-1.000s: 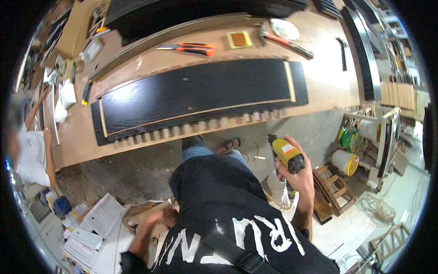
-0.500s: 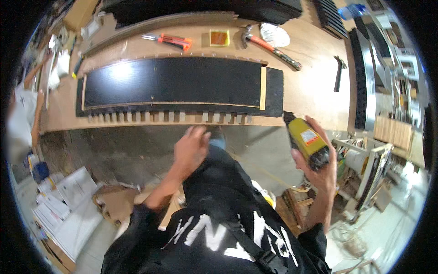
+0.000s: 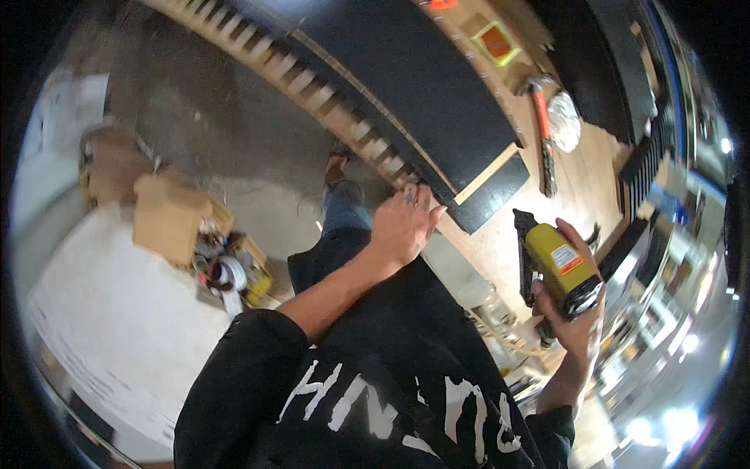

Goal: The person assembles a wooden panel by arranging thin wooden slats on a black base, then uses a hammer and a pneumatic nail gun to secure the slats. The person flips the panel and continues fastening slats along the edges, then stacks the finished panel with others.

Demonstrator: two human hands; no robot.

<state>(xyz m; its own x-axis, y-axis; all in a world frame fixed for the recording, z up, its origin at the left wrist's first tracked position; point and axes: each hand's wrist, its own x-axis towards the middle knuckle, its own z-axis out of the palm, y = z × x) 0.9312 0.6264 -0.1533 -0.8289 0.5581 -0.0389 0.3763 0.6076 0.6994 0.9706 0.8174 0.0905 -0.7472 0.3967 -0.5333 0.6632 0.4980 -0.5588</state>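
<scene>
My right hand [image 3: 576,319] grips a yellow and black nail gun [image 3: 556,264] held over the wooden workbench [image 3: 582,184]. A pale hose runs down from the tool's base. My left hand [image 3: 402,224] rests with its fingers on the near edge of a long black panel [image 3: 406,74] that lies on the bench. A row of short wooden slats [image 3: 344,117] sticks out along the panel's near edge. A thin light wood strip runs along the panel beside my fingers.
A hammer with an orange handle [image 3: 541,117], a white crumpled wad [image 3: 564,119] and a small yellow square block [image 3: 496,43] lie on the bench beyond the panel. On the floor to the left stand cardboard boxes [image 3: 168,219] and a crate of small items [image 3: 230,270].
The view has swung and tilted hard, so the bench now runs diagonally. My left hand rose from near my waist to the panel's edge. The nail gun stays in my right hand.
</scene>
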